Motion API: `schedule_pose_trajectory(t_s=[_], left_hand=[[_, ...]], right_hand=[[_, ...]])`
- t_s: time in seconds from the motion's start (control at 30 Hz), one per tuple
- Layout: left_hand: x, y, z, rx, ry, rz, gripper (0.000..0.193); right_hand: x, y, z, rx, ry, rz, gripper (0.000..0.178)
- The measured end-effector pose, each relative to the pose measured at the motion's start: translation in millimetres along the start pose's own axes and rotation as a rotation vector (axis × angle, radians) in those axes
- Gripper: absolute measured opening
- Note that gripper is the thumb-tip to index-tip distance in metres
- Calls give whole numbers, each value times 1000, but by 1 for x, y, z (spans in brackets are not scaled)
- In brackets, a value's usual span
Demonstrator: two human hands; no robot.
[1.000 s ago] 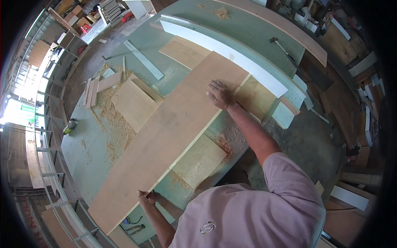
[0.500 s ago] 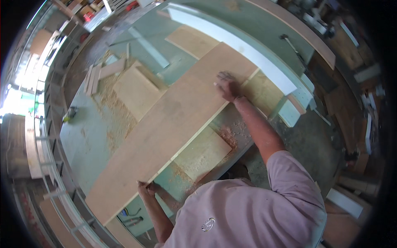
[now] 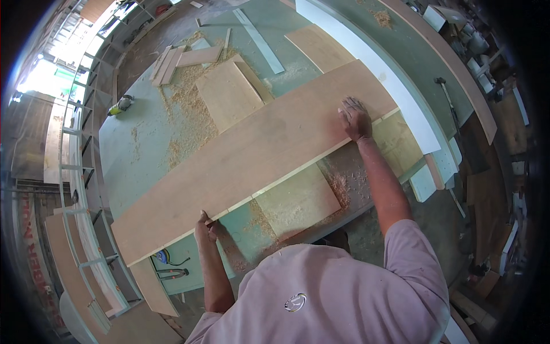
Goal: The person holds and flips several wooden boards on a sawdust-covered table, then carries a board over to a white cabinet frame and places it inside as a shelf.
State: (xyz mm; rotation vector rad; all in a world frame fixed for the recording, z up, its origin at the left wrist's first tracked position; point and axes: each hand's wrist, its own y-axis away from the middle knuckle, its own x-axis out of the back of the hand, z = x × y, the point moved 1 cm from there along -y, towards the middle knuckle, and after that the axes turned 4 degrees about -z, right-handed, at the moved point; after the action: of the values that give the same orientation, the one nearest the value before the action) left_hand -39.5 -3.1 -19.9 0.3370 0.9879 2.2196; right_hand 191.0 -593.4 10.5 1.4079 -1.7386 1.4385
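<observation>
A long brown wooden board (image 3: 246, 143), narrowing at its left end, lies slantwise across the bench in front of me. My left hand (image 3: 206, 228) holds its near edge, thumb up at the top face and the other fingers bent at the edge, partly hidden. Toward the board's right end, my right hand (image 3: 356, 119) rests palm down on the top face with its fingers stretched out. A pale panel (image 3: 298, 203) dusted with shavings sticks out from under the near edge, between my arms.
Wood shavings (image 3: 186, 123) lie beyond the board, around a square panel (image 3: 226, 94). A long white curved piece (image 3: 372, 74) borders the right end. A hammer (image 3: 447, 100) and a yellow-green power tool (image 3: 120, 105) sit farther off. A blue tape measure (image 3: 163, 255) and pliers (image 3: 172, 274) lie near the left end.
My view has turned, so the whole scene sits farther right and tilts less. Both hands stay at about the same places on the board.
</observation>
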Motion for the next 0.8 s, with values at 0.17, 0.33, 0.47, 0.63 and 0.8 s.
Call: schedule_pose_trajectory(t_s=[0.17,0.33,0.47,0.63,0.8], left_hand=[[-5,6,4,-6,-5,86,37],[-11,6,1,1,24,-86,36],[-26,16,7,-51,24,88,33],[-27,17,12,-24,-42,65,32],[-3,-3,8,-6,-11,-68,29]], right_hand=[[1,0,1,-15,-8,6,45],[-5,-4,-2,-23,9,-13,42],[-3,-7,1,2,6,12,43],[-5,-8,5,-41,5,-33,49],[-7,-12,-1,-20,-8,-30,47]])
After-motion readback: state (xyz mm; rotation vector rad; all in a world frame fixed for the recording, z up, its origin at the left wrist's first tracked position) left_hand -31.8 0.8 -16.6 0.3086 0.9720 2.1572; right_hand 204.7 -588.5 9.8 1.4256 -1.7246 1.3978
